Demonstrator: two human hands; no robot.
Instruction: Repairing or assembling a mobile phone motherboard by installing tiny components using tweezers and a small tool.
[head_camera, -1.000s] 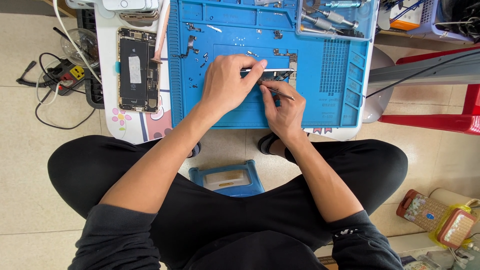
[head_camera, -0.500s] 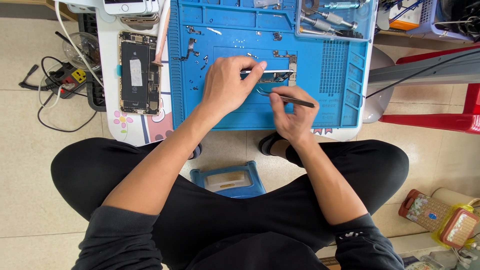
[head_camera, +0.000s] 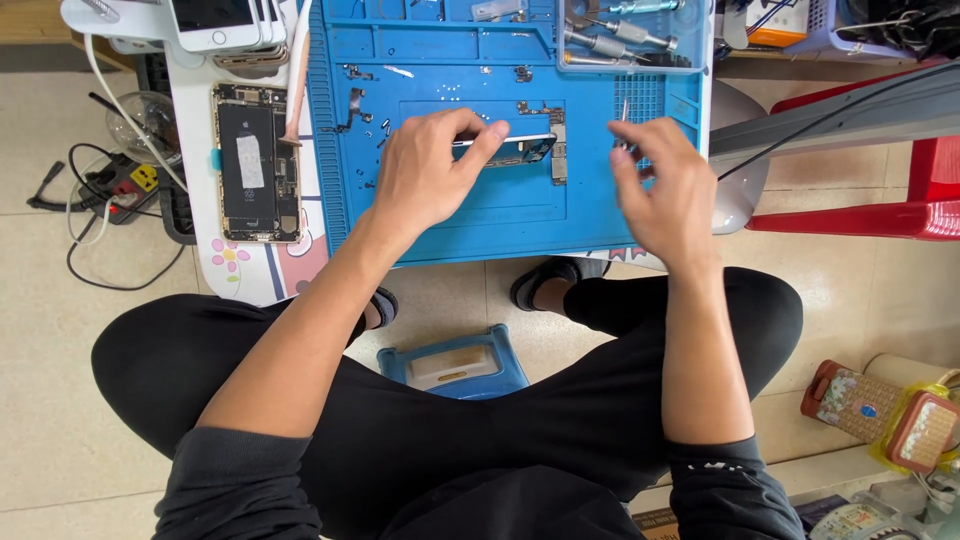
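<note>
My left hand (head_camera: 425, 170) rests on the blue repair mat (head_camera: 480, 215) and pinches the edge of a small phone circuit board (head_camera: 525, 150) between thumb and fingers. My right hand (head_camera: 665, 185) hovers over the mat's right side, apart from the board, gripping thin tweezers (head_camera: 625, 112) that point upward; it is motion-blurred. Small screws and loose parts (head_camera: 350, 105) lie scattered on the mat above my left hand.
An opened phone body (head_camera: 250, 165) lies on the white table left of the mat, with more phones (head_camera: 225, 25) stacked above it. A tray of screwdrivers (head_camera: 620, 35) sits at the mat's top right. Cables (head_camera: 110, 185) lie on the floor, a blue stool (head_camera: 455, 365) between my legs.
My right hand has pulled away from the board to the right, carrying the tweezers. My left hand has kept its hold on the board.
</note>
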